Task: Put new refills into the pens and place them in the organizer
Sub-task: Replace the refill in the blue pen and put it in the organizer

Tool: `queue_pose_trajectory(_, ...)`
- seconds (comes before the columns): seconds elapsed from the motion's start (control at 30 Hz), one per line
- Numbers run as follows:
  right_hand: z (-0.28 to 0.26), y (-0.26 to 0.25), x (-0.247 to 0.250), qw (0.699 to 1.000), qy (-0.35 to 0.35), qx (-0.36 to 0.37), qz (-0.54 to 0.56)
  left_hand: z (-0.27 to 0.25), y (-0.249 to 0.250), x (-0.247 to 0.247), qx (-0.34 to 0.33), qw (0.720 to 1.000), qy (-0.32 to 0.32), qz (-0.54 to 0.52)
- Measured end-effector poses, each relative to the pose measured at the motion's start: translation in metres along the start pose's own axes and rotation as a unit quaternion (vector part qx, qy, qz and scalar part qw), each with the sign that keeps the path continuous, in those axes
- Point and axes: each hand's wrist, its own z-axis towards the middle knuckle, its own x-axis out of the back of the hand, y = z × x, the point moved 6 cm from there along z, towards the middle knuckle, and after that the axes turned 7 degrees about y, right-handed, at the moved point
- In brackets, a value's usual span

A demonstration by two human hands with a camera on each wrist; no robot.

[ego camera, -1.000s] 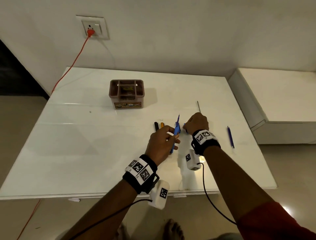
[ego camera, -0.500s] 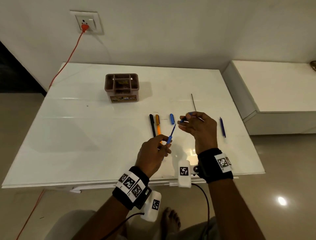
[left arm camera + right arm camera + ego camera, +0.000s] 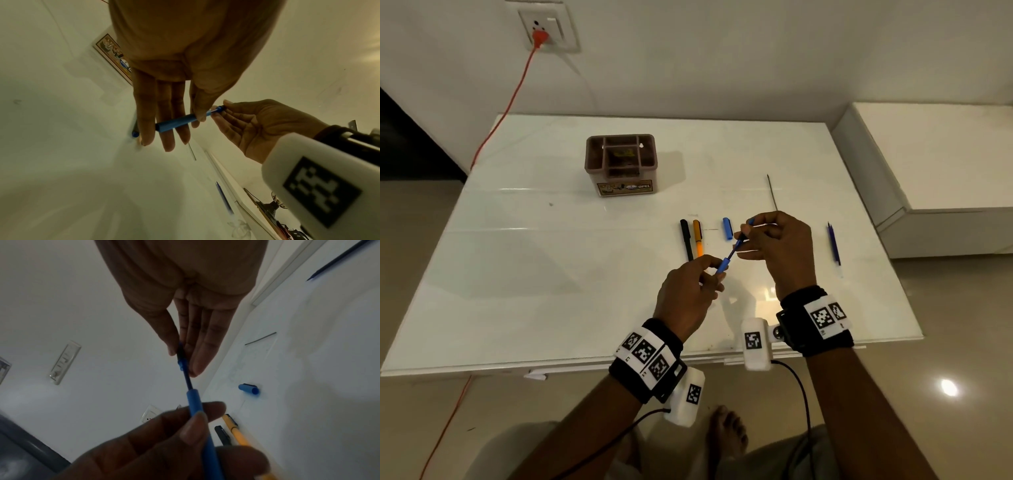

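My left hand [image 3: 714, 274] pinches a blue pen barrel [image 3: 722, 265] above the table, thumb over fingers [image 3: 201, 112]. My right hand [image 3: 743, 236] pinches the blue tip piece of a dark refill [image 3: 188, 381], whose other end sits in the mouth of the barrel [image 3: 197, 410]. The pen's blue cap [image 3: 727, 228] lies on the table just beyond the hands. A black pen [image 3: 686, 240] and an orange pen [image 3: 697, 238] lie side by side to its left. The brown organizer [image 3: 620, 164] stands further back on the left.
A thin dark refill [image 3: 772, 192] lies beyond my right hand and a blue refill [image 3: 834, 243] lies near the right edge of the white table [image 3: 534, 274]. A white ledge [image 3: 928, 164] adjoins on the right. An orange cable [image 3: 510, 102] runs to the wall socket.
My right hand rose from the table with the refill and met my left hand. The refill's end has gone into the barrel's mouth.
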Motion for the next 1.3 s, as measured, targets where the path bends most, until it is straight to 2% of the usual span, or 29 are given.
queue_pose_trajectory(0.2,-0.002,-0.001,-0.011,0.997,-0.025,0.053,-0.056,0.011,0.006,0.001,-0.003,1.0,-0.005,-0.012)
queue_pose_trajectory(0.43,0.01,0.005,-0.011,0.991,-0.053,0.035,-0.121,0.013,0.005,0.012,-0.049,0.998,-0.008,0.041)
queue_pose_trajectory(0.7,0.015,0.007,-0.013,0.963,-0.029,0.109,-0.243,0.012,0.007,0.006,-0.07,0.996,-0.016,0.048)
queue_pose_trajectory(0.8,0.014,0.008,-0.011,0.957,-0.017,0.095,-0.272,0.014,0.006,0.007,-0.075,0.995,-0.011,0.061)
queue_pose_trajectory(0.9,0.013,0.005,-0.01,0.971,-0.03,0.059,-0.229,0.018,0.006,0.01,-0.076,0.995,-0.001,0.06)
queue_pose_trajectory(0.97,0.011,0.003,-0.014,0.981,-0.083,0.047,-0.168,0.02,0.005,0.012,-0.068,0.996,0.005,0.054)
queue_pose_trajectory(1.03,0.011,0.003,-0.016,0.979,-0.113,0.063,-0.16,0.022,0.003,0.014,-0.065,0.997,0.01,0.042)
queue_pose_trajectory(1.2,0.015,0.004,-0.015,0.958,-0.06,0.135,-0.247,0.02,0.001,0.012,-0.068,0.997,0.0,0.035)
queue_pose_trajectory(1.3,0.013,0.009,-0.014,0.946,-0.047,0.125,-0.295,0.02,0.003,0.01,-0.069,0.997,-0.003,0.037)
